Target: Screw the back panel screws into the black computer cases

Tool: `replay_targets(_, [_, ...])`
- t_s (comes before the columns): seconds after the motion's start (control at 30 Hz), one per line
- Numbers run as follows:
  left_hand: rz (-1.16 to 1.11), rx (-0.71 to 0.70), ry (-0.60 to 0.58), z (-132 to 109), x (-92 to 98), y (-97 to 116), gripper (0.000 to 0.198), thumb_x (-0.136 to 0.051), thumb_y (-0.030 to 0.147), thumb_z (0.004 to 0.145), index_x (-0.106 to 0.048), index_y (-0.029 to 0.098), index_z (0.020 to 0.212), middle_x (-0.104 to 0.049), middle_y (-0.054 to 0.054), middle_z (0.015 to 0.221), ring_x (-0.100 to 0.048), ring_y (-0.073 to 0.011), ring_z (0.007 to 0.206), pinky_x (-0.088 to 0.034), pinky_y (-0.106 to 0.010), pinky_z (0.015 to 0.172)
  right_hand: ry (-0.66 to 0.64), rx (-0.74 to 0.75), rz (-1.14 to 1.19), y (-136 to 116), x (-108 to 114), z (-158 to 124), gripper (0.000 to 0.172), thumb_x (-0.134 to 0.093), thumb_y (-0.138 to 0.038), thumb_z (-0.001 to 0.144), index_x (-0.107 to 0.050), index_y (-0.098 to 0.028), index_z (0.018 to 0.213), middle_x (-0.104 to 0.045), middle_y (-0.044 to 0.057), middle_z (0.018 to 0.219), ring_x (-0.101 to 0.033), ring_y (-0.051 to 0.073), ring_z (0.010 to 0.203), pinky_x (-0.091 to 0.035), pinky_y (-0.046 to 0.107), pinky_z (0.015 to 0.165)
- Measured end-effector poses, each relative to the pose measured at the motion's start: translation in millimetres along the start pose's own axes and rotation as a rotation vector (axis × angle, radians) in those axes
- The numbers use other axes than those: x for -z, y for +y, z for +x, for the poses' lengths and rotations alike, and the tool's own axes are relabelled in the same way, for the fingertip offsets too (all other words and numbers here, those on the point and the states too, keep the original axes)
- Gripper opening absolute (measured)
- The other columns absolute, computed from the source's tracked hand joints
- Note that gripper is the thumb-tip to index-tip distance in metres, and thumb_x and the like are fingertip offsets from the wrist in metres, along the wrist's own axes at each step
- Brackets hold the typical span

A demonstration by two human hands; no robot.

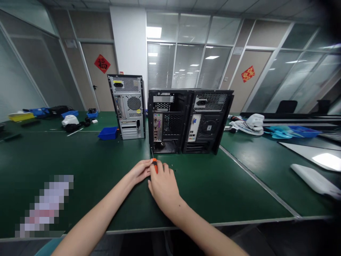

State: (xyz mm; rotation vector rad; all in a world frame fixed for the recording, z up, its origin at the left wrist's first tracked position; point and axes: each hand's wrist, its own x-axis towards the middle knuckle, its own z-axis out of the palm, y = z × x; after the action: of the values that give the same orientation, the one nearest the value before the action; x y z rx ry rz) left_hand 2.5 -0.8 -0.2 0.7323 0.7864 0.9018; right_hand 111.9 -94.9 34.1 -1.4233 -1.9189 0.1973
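On the green table (226, 192), left of your hands, stood a silver-backed tower (132, 117); your left hand (141, 171) pinched and your right hand (164, 183) gripped the orange screwdriver (155, 165), tip at the middle case's (174, 113) lower-left corner, work there seemingly unfinished.

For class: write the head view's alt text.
A right hand, left hand alongside, holds an orange screwdriver at the lower-left corner of a black computer case. Another black case and a silver-backed case share the green table.
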Motion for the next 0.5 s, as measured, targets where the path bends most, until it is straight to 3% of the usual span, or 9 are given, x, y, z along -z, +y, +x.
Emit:
replay_targets(0.13, [-0.008,-0.01,-0.031,2,0.5,-1,0.008,-0.056,0.013,0.08,-0.063,0.009,0.081,-0.067,-0.008,0.078,-0.065,-0.014,0.073,-0.051,-0.024,0.073,0.129,0.064,0.312,1,-20,0,0.038,-0.035,-0.006,0.077,-0.056,-0.02,0.106,-0.051,0.017,0.122,-0.038,0.033,0.115,-0.023,0.061,0.092])
replay_targets(0.3, [-0.007,0.002,-0.058,5,3.3,-2,0.01,-0.057,0.015,0.079,-0.063,0.008,0.08,-0.068,-0.009,0.078,-0.065,-0.0152,0.071,-0.052,-0.025,0.07,0.17,0.072,0.628,3,-36,-1,0.033,-0.036,-0.019,0.081,-0.057,-0.02,0.106,-0.052,0.017,0.121,-0.034,0.033,0.119,-0.018,0.061,0.095])
replay_targets(0.5, [-0.029,-0.013,-0.053,9,7.8,-5,0.012,-0.054,0.013,0.08,-0.065,0.007,0.08,-0.068,-0.009,0.079,-0.065,-0.0145,0.072,-0.051,-0.024,0.071,0.227,0.019,0.868,4,-44,5,0.026,-0.042,-0.026,0.079,-0.06,-0.023,0.098,-0.054,0.011,0.116,-0.033,0.027,0.119,-0.031,0.051,0.091])
